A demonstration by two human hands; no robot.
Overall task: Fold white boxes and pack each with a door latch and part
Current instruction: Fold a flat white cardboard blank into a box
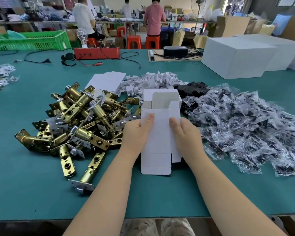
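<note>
Head view: both hands, left hand [136, 132] and right hand [186, 132], pinch a white box [160, 133] with curled fingers above the bench [32, 193] near its front edge, between door latches [78, 123] and bagged parts [245, 126].

Left hand [136, 132] and right hand [186, 132] grip together (thumbs on top).

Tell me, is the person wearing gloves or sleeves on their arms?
No gloves and no sleeves show. The left hand and right hand are bare, and so are both forearms. No watch, rings or bracelets show. The fingernails look short and plain.
</note>
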